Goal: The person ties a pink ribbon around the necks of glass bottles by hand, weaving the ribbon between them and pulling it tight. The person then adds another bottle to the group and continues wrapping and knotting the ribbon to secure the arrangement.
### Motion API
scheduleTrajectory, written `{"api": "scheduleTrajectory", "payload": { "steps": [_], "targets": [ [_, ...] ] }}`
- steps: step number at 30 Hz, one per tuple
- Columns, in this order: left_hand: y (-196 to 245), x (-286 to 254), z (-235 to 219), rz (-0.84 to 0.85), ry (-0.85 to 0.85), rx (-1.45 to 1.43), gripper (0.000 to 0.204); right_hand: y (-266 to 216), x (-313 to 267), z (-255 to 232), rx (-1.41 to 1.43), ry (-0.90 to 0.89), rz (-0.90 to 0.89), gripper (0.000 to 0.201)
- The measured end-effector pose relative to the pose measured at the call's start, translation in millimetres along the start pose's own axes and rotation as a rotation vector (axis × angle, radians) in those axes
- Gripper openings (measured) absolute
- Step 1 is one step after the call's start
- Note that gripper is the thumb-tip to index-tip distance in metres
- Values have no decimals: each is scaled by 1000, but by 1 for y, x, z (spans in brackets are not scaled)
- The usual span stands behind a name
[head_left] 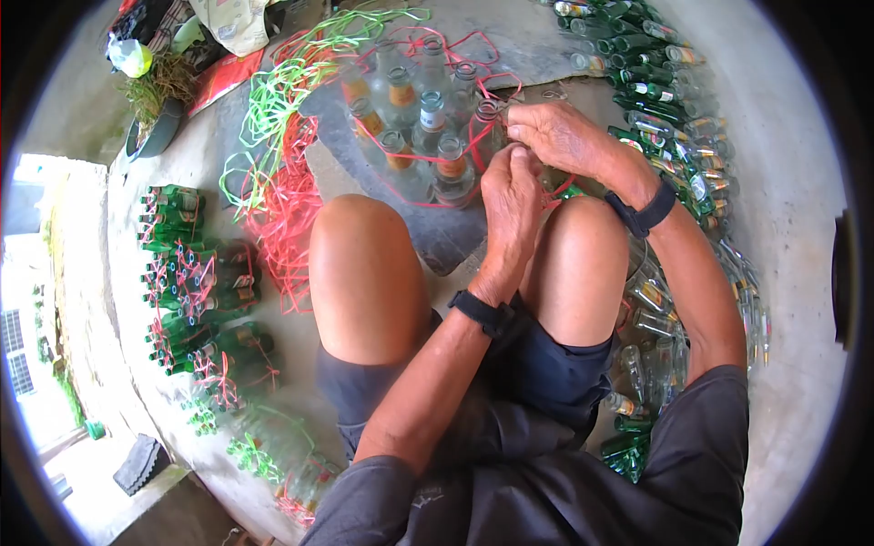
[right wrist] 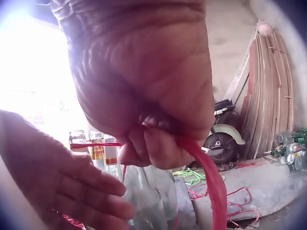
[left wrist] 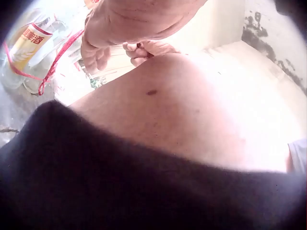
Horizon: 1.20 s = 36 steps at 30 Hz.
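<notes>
A bundle of clear glass bottles point(head_left: 428, 127) stands upright before the knees, ringed by red plastic strap point(head_left: 401, 156). At its near right corner both hands meet. My right hand point(head_left: 564, 136) curls its fingers round the strap point(right wrist: 213, 187), whose broad tail hangs below the fist in the right wrist view. My left hand point(head_left: 512, 200) has thumb and forefinger drawn together at the strap, thumb tip against the right hand's fingers; its other fingers point(right wrist: 91, 191) extend loosely. One bottle's yellow label point(left wrist: 29, 45) shows in the left wrist view. The knot area is hidden behind the fingers.
Green and red strap point(head_left: 282, 127) lies tangled left of the bundle. Tied groups of green bottles point(head_left: 196, 282) stand further left. Loose green bottles point(head_left: 651, 91) and clear bottles point(head_left: 655, 318) lie along the right. A dark slab point(head_left: 437, 237) lies under the bundle.
</notes>
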<state>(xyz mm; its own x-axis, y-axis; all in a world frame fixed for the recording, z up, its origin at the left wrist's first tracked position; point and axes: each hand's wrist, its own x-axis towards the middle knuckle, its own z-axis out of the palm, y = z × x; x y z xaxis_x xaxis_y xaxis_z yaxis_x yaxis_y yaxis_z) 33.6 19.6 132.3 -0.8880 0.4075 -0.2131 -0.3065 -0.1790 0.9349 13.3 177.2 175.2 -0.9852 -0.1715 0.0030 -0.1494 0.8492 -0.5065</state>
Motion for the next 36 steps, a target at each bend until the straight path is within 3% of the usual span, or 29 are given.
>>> {"api": "scheduleTrajectory", "payload": {
  "steps": [1, 3, 4, 7, 9, 11, 16, 18, 19, 22, 23, 25, 26, 29, 30, 32, 35, 36],
  "targets": [
    [0, 5, 1, 1, -6, 0, 44, -3, -4, -2, -3, 4, 4, 21],
    [4, 9, 3, -223, -3, -152, 42, -9, -13, -4, 2, 36, -5, 16],
    [7, 8, 6, -183, 51, -156, 39, -9, -17, -5, 3, 36, 2, 16],
    [0, 23, 1, -160, 7, -213, 37, -4, -26, -6, 15, -18, 16, 15],
    [-2, 31, 1, -118, -31, -191, 34, 0, -31, -3, 100, -193, 146, 16],
    [1, 34, 5, -141, -29, -467, 28, 0, -37, -3, 183, -171, 124, 18],
    [-11, 36, 3, -241, -107, -783, 15, 6, -64, -8, 335, -100, 128, 23],
    [-12, 37, 0, -274, -118, -793, 14, 25, -85, -10, 238, -157, 347, 26],
    [-11, 39, -2, -297, -125, -803, 13, 39, -98, -9, 236, -151, 355, 26],
    [-8, 40, -10, -293, -135, -725, 12, 92, -146, -10, 319, 4, 454, 19],
    [-7, 39, -12, -290, -137, -686, 12, 103, -161, -13, 399, 128, 457, 16],
    [-3, 38, -15, -321, -107, -634, 11, 97, -182, -40, 423, 232, 624, 15],
    [-6, 40, -18, -317, -128, -617, 11, 112, -197, -41, 389, 377, 589, 16],
    [-6, 42, -23, -323, -149, -600, 9, 108, -222, -57, 554, 534, 682, 16],
    [-5, 42, -23, -325, -145, -588, 10, 108, -228, -59, 548, 545, 695, 16],
    [-3, 42, -25, -334, -152, -574, 10, 108, -239, -62, 287, 350, 619, 17],
    [-3, 44, -28, -331, -169, -576, 10, 98, -251, -81, 257, 421, 665, 17],
    [-3, 44, -28, -323, -160, -563, 11, 102, -254, -81, 152, 354, 577, 18]
  ]
}}
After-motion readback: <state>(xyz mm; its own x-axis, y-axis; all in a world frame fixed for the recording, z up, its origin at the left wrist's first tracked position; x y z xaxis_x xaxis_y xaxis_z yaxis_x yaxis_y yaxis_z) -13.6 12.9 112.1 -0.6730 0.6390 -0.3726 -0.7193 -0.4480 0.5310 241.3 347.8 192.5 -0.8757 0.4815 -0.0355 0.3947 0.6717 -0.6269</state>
